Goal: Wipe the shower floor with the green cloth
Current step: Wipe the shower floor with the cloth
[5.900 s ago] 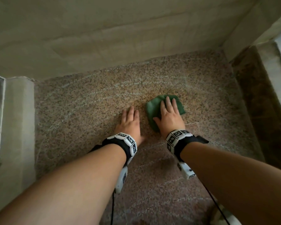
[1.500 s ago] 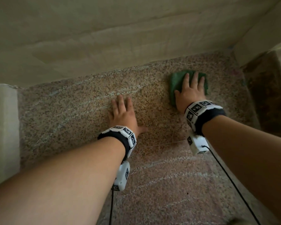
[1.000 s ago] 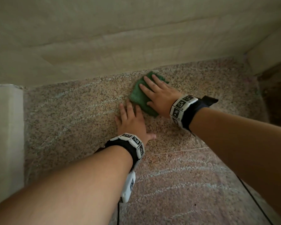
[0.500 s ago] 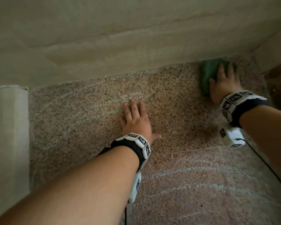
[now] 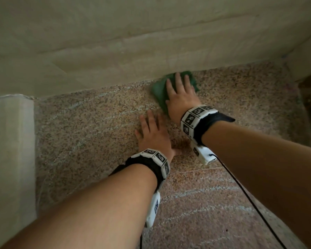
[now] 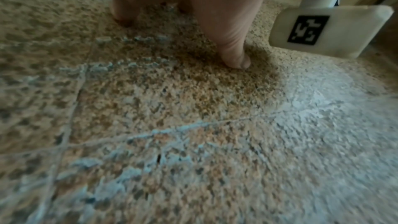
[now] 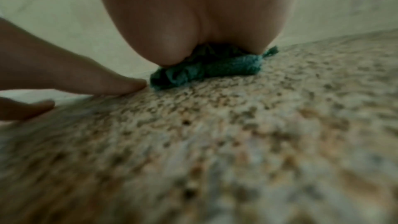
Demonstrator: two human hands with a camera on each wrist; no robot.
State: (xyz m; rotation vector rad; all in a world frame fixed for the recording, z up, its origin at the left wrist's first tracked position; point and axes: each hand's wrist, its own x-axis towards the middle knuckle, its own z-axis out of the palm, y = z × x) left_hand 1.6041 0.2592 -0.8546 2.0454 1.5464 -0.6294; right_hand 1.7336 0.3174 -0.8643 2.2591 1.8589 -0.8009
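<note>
— flat-handed, was it? what did the right hand (image 5: 180,97) have?
— yes, fingers straight, palm pressing the green cloth (image 5: 160,91) onto the shower floor (image 5: 90,133). nothing curled round it.
— start with the big things.
— the pale wall (image 5: 115,42) ran along the far side, the speckled floor below it. the cloth lay bunched right at the seam where the two met, about mid-width.
— and the left hand (image 5: 153,135)?
— spread flat on bare floor just short of the cloth, holding nothing; it looked like a prop for the person's weight.
— how far along?
— pale curved streaks crossed the near tiles and the left part, so i'd judge much of the floor wiped. the far edge was in hand; the right corner looked left to do.
</note>
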